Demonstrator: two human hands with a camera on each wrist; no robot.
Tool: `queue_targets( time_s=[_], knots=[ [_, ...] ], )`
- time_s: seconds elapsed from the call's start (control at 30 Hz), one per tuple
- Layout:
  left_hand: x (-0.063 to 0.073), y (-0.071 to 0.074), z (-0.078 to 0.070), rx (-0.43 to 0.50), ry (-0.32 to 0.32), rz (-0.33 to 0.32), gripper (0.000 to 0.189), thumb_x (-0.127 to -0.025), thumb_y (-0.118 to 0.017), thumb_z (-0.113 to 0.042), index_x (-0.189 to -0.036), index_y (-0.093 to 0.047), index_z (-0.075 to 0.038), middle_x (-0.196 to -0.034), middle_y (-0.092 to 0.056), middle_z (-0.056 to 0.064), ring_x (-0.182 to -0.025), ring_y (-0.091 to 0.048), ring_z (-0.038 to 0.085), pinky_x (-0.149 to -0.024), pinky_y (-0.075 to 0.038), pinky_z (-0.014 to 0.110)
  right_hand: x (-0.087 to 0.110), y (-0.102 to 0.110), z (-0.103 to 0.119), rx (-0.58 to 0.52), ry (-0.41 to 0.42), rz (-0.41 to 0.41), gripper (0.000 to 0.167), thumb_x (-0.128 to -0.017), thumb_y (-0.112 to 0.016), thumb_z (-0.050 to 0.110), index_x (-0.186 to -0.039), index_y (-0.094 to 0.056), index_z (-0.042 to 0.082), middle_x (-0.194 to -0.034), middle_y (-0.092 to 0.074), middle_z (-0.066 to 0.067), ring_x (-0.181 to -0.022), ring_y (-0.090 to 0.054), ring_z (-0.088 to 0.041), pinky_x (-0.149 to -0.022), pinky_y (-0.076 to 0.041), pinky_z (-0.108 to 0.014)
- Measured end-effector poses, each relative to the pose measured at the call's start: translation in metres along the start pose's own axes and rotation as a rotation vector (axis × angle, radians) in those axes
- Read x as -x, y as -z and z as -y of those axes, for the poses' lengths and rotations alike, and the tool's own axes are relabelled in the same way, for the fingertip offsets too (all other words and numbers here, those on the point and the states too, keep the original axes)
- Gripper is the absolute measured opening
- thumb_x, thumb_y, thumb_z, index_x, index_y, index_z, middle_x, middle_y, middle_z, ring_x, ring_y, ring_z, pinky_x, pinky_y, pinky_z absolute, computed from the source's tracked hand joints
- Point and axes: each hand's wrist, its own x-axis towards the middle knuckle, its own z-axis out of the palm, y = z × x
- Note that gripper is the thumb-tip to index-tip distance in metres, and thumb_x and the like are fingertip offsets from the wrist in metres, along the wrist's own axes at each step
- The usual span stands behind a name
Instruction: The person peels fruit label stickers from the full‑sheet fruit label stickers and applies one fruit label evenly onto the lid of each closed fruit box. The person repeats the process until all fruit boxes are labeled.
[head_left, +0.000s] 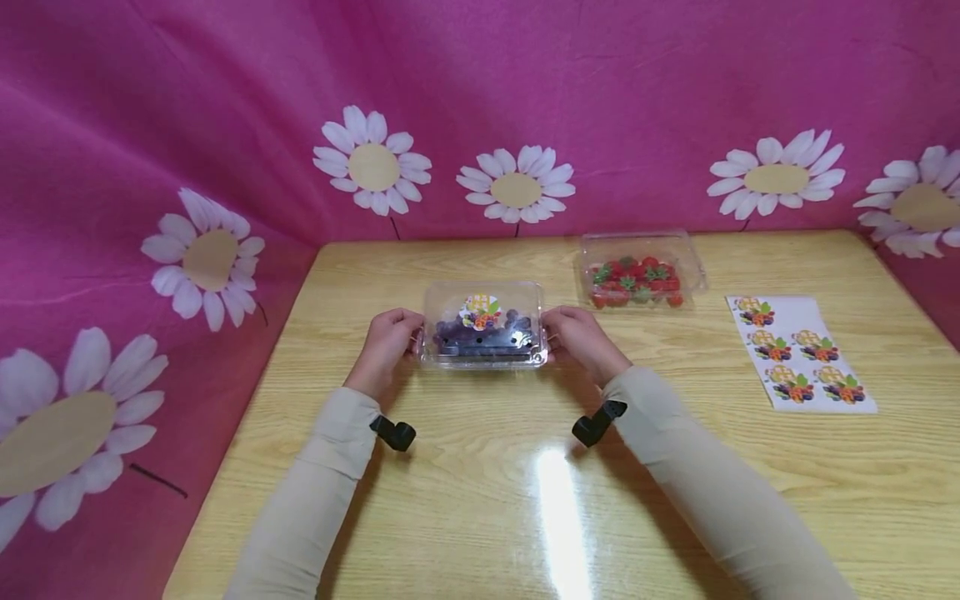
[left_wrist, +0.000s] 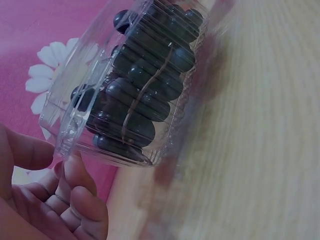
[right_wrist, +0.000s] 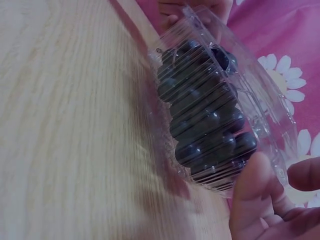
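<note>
A transparent plastic clamshell box (head_left: 486, 354) of dark grapes (head_left: 517, 321) is between the two hands, its lid closed. On the lid is a round, colourful fruit sticker (head_left: 480, 312). My left hand (head_left: 389, 346) pinches the box's rim at the left end, thumb against the fingers in the left wrist view. At the opposite end, my right hand (head_left: 583, 337) pinches the rim between thumb and fingers. Through the ribbed wall in the left wrist view, the grapes (left_wrist: 145, 80) and a brown stem show. Whether the base touches the table cannot be told.
Behind and right of the grapes stands another transparent box (head_left: 693, 271), holding red strawberries (head_left: 637, 281). A white sheet (head_left: 813, 383) with several fruit stickers lies on the wooden table (head_left: 465, 500) at the right. Pink floral cloth (head_left: 450, 67) hangs along the table's back and sides.
</note>
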Motion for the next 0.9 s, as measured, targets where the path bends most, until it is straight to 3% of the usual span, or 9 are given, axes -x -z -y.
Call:
queue_targets(
  time_s=[0.17, 0.43, 0.63, 0.9],
  knots=[
    [-0.006, 0.006, -0.009, -0.015, -0.017, 0.001, 0.017, -0.099, -0.050, -0.012, -0.087, -0.060, -0.003, -0.068, -0.051, -0.005, -0.059, -0.045, 0.007, -0.060, -0.039, 0.024, -0.008, -0.007, 0.007, -0.006, -0.002, -0.019, 0.026, -0.102, -0.041, 0.016, -0.113, -0.054, -0.004, -0.080, -0.055, 0.002, -0.065, -0.057, -0.009, -0.060, -0.051, -0.021],
    [-0.020, 0.013, -0.018, -0.073, -0.012, -0.010, 0.020, -0.101, -0.049, -0.014, -0.106, -0.060, 0.002, -0.070, -0.053, -0.007, -0.058, -0.047, 0.004, -0.063, -0.042, 0.024, -0.016, -0.016, 0.018, -0.051, -0.003, -0.060, 0.023, -0.101, -0.042, 0.015, -0.110, -0.054, -0.003, -0.079, -0.054, 0.001, -0.061, -0.056, -0.008, -0.058, -0.050, -0.022],
    [-0.024, 0.022, -0.018, 0.015, 0.013, -0.029, 0.026, -0.102, -0.050, -0.014, -0.118, -0.057, 0.005, -0.074, -0.055, -0.005, -0.056, -0.049, 0.004, -0.056, -0.041, 0.019, -0.031, -0.028, 0.020, -0.125, 0.019, -0.047, 0.018, -0.101, -0.042, 0.011, -0.104, -0.054, -0.002, -0.069, -0.053, 0.004, -0.057, -0.051, -0.006, -0.054, -0.047, -0.019],
    [-0.036, 0.028, -0.014, 0.074, 0.024, -0.046, 0.029, -0.101, -0.051, -0.014, -0.122, -0.055, 0.005, -0.078, -0.057, -0.003, -0.057, -0.051, 0.002, -0.052, -0.040, 0.016, -0.046, -0.035, 0.023, -0.192, 0.017, -0.038, 0.013, -0.101, -0.045, 0.012, -0.097, -0.053, 0.003, -0.065, -0.051, 0.003, -0.055, -0.048, -0.007, -0.057, -0.043, -0.023]
  ],
)
